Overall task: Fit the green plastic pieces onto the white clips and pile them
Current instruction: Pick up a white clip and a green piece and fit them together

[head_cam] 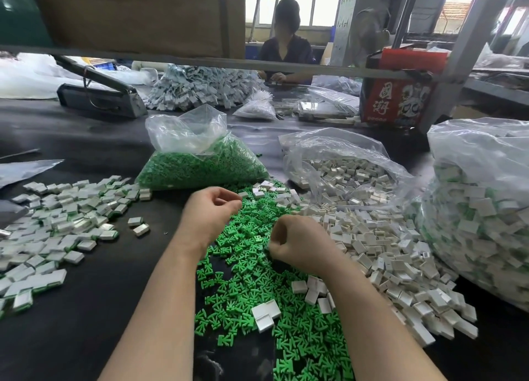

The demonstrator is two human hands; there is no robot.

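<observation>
Loose green plastic pieces (257,280) lie spread on the black table (100,309) in front of me. Right of them is a heap of white clips (380,237), and a few clips lie on the green. At the left is a pile of fitted clips (63,217), white with green edges. My left hand (211,211) hovers over the far end of the green pieces with its fingers curled and nothing visible in it. My right hand (297,243) is a fist resting low over the green pieces; its palm side is hidden.
An open bag of green pieces (200,165) and an open bag of white clips (343,163) stand behind the piles. A large bag of fitted clips (481,223) fills the right edge. Farther back are a grey tool (97,94), a red box (398,94) and a seated person (286,48).
</observation>
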